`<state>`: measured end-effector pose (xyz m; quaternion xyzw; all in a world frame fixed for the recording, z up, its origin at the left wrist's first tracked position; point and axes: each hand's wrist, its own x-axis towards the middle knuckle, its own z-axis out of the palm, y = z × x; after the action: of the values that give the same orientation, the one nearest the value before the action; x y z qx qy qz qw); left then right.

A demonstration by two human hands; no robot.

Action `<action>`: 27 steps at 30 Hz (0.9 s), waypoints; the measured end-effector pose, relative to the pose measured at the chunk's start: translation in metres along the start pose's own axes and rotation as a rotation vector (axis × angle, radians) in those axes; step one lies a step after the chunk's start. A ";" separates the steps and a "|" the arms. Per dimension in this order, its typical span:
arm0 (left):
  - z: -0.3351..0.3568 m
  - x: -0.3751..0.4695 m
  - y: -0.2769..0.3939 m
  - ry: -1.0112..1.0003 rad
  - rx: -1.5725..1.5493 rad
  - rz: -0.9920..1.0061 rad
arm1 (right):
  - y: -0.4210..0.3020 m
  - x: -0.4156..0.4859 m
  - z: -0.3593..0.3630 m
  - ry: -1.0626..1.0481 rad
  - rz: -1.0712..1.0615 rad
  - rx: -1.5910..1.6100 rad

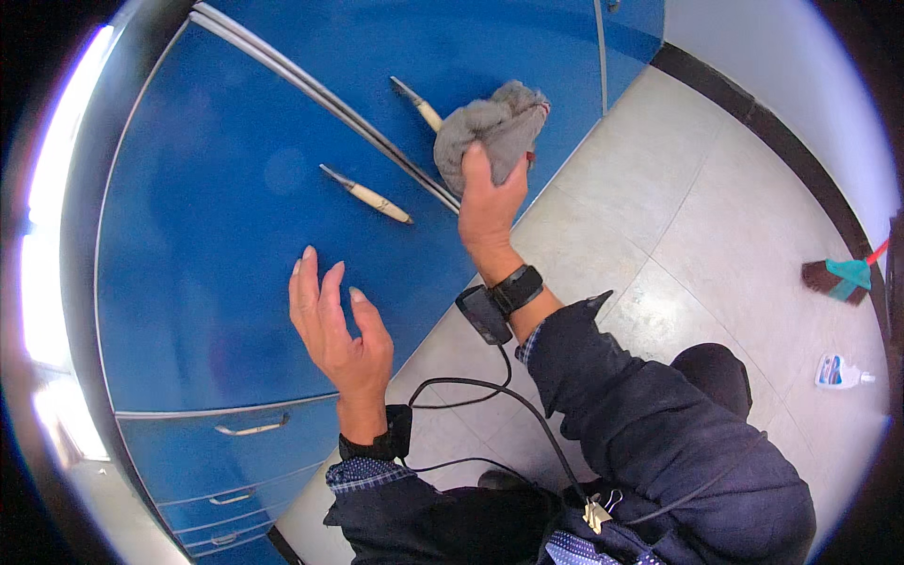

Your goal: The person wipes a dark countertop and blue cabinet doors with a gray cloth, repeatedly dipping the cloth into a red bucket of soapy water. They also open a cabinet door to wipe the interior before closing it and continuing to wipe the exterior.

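My right hand [491, 212] grips a bunched grey cloth [487, 127] against a blue cabinet door [537, 42]. Part of that door's cream and metal pull handle [424, 109] sticks out beyond the cloth, which hides its other end. My left hand [342, 328] is empty, fingers apart, in front of the neighbouring blue door [212, 247]; whether it touches the surface I cannot tell. Above that hand is the second door's cream and metal handle [371, 196]. Metal trim [332, 109] runs between the two doors.
Several blue drawers [233, 459] with handles lie at lower left. On the tiled floor [678, 212], a broom head [840, 279] and a plastic bottle [840, 373] are at right, near the dark skirting [748, 106]. A black cable [515, 395] hangs from my wrist devices.
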<state>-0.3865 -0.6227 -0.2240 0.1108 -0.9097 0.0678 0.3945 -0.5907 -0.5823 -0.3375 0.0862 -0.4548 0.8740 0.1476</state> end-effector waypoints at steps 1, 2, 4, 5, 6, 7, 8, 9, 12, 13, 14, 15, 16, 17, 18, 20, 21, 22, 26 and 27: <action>-0.005 0.002 0.002 -0.020 0.017 0.006 | 0.009 -0.021 -0.003 0.033 0.117 -0.010; -0.006 0.000 0.000 0.004 0.012 -0.034 | 0.025 -0.037 -0.011 0.018 0.129 -0.032; -0.007 -0.005 0.005 -0.011 0.029 -0.008 | 0.050 -0.076 -0.044 -0.046 0.112 -0.191; -0.006 -0.004 0.007 -0.024 0.041 -0.029 | 0.058 -0.099 -0.057 -0.060 0.154 -0.310; -0.006 -0.007 0.004 -0.038 0.061 -0.027 | 0.064 -0.111 -0.066 -0.216 0.263 -0.203; -0.005 -0.007 0.004 -0.009 0.048 -0.009 | 0.065 -0.120 -0.068 -0.246 0.458 -0.162; -0.006 -0.010 -0.001 -0.005 0.048 -0.022 | 0.061 -0.127 -0.068 -0.279 0.491 -0.070; -0.005 -0.010 -0.003 0.014 0.036 -0.035 | 0.051 -0.127 -0.062 -0.216 0.524 -0.055; -0.008 -0.011 -0.012 0.072 0.004 -0.036 | -0.004 -0.103 -0.025 -0.260 0.285 -0.034; -0.010 -0.010 -0.015 0.094 -0.010 -0.038 | -0.026 -0.090 -0.006 -0.320 0.121 -0.016; -0.013 -0.008 -0.018 0.132 -0.021 -0.060 | -0.047 -0.073 0.014 -0.297 0.020 -0.002; -0.017 -0.005 -0.020 0.172 -0.035 -0.071 | -0.066 -0.052 0.036 -0.296 -0.117 -0.024; -0.020 -0.002 -0.022 0.204 -0.047 -0.096 | -0.085 -0.028 0.056 -0.281 -0.249 -0.001; -0.025 0.000 -0.025 0.252 -0.037 -0.080 | -0.101 -0.004 0.076 -0.293 -0.367 -0.040; -0.029 0.004 -0.027 0.290 -0.021 -0.077 | -0.116 0.018 0.098 -0.256 -0.514 -0.076; -0.040 0.008 -0.033 0.356 0.005 -0.088 | -0.142 0.051 0.136 -0.197 -0.662 -0.193; -0.047 0.008 -0.037 0.383 0.013 -0.101 | -0.155 0.062 0.151 -0.162 -0.681 -0.257; -0.054 0.008 -0.042 0.411 0.026 -0.115 | -0.164 0.058 0.164 -0.103 -0.704 -0.305; -0.093 -0.005 -0.068 0.603 0.012 -0.273 | -0.184 -0.008 0.203 -0.084 -0.610 -0.009; -0.102 -0.011 -0.074 0.644 -0.028 -0.303 | -0.182 -0.029 0.211 -0.068 -0.659 -0.073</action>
<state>-0.2890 -0.6710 -0.1600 0.2120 -0.7128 0.0273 0.6680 -0.4993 -0.6625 -0.0851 0.2524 -0.4380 0.7590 0.4103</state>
